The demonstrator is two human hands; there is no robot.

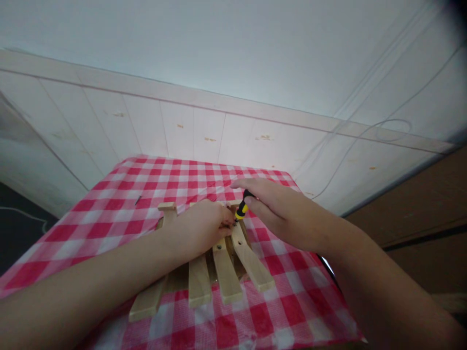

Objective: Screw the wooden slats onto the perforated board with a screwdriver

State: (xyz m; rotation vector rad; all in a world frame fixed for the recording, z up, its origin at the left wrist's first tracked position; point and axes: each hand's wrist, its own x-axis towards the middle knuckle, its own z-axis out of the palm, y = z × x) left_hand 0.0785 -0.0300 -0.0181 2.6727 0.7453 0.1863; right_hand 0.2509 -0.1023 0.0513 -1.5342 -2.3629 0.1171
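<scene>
My right hand (280, 209) is closed on a black and yellow screwdriver (241, 210), whose tip points down at the rightmost wooden slat (253, 265). Beside that tip my left hand (204, 223) lies across the slats, its fingers bent and pinched close to the screw spot; whatever they pinch is too small to make out. Several curved pale slats rest side by side on crosspieces, making one wooden frame (199, 282). One slat shows a dark screw (219, 247), and the rightmost one has a bare hole (240, 242). My left hand and forearm hide part of the frame.
A red and white checked cloth (120, 248) covers the table. A small dark screw (138, 200) lies on it at the left. White panelling (175, 131) stands behind the table, and a thin cable (335, 165) hangs at the right. Brown furniture (412, 214) is at the far right.
</scene>
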